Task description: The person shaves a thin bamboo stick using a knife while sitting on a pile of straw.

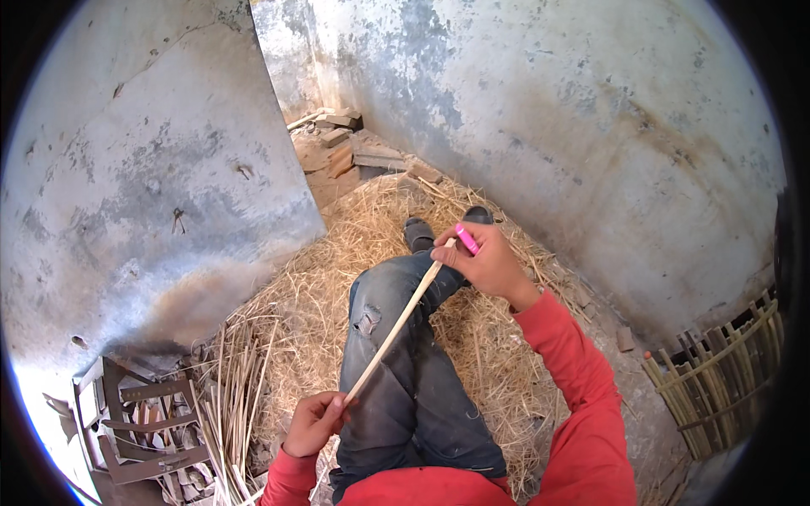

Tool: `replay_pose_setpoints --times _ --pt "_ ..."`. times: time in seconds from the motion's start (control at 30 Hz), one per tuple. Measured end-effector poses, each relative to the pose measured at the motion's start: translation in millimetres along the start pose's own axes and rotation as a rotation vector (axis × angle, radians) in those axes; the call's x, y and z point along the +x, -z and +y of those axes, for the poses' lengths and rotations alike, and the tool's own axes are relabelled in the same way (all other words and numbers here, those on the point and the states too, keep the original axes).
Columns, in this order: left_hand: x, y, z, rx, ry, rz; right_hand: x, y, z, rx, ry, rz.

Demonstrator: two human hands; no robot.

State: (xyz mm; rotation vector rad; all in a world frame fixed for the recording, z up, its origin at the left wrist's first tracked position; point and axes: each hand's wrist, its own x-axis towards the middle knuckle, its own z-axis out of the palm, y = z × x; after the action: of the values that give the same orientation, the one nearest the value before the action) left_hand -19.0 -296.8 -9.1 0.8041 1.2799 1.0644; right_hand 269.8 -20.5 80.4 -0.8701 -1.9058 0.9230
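Weathered grey-white plaster walls (574, 110) rise to the left, to the right and ahead of a long, thin, pale-yellow strip of wood or bamboo (393, 331), and both sides stand well apart from it. On the left, one wall section ends in a straight upright edge, beyond the strip's far end; past that edge lies a small pile of reddish-brown and grey bricks (377, 158). Loose golden straw (295, 312) spreads over the floor on both sides of the strip.

The strip slants over the person's worn dark trousers (384, 405), its near end at the lower left, its far end at the upper right. The bare left hand (312, 424) has thumb and fingers pinched together on the near end. The bare right hand (488, 260) has thumb and fingers clamped on the far end, with a short bright-pink cylindrical object (467, 239) also in its grip; its kind I cannot tell. Dark shoes (418, 234) show just beyond the far end.

Left of the strip lie a loose bundle of slender pale sticks (240, 375) and, farther out, a dark angular frame (158, 465). Well to its right, a curved lattice of upright greenish-brown slats (721, 375) stands near the wall.
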Motion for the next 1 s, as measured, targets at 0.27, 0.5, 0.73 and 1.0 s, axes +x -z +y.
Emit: replay_pose_setpoints --times 0.27,0.5,0.73,1.0 --pt "18 -17 -13 0.066 -0.043 0.005 -43 -27 -2 -0.295 0.153 0.252" --pt "22 -23 -13 0.0 -0.015 0.044 -67 -37 13 -0.603 0.343 0.12" --pt "18 -23 -16 0.025 -0.017 0.102 -50 -45 38 -0.61 0.352 0.098" --pt "24 -30 -21 0.024 -0.065 0.138 -23 -33 53 -0.745 0.484 0.119"
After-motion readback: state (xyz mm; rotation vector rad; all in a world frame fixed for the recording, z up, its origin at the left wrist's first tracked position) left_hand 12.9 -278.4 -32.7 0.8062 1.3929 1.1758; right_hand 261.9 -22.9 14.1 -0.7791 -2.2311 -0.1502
